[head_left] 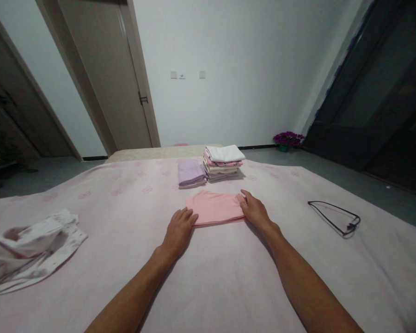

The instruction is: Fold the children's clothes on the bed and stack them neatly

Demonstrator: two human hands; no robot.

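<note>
Head camera is looking forward and down over a wide bed covered with a pale pink bedspread (229,277) that is showing a faint flower print. Near the middle, a folded pink cloth (215,208) is lying flat as a tidy rectangle, plain in colour, smooth on top, with layered edges showing along its near side. The left hand (178,230) is resting palm down at the cloth's near left corner, fingers held together and fingertips touching the edge, gripping nothing. The right hand (254,210) is lying on the cloth's right end, fingers loosely spread and pressing down on the fabric rather than closing around it. Both bare forearms are reaching in from the near edge. Beyond the cloth, toward the far side, a folded lilac cloth (190,173) is sitting just beside a stack of folded clothes (223,163) topped by a white piece. At the near left, a crumpled white garment (27,247) with dark reddish marks is lying in a heap. On the right, well apart from the hands, a thin black wire hanger (336,217) is lying flat. Purple flowers (287,138) are standing on the floor by the far wall.
</note>
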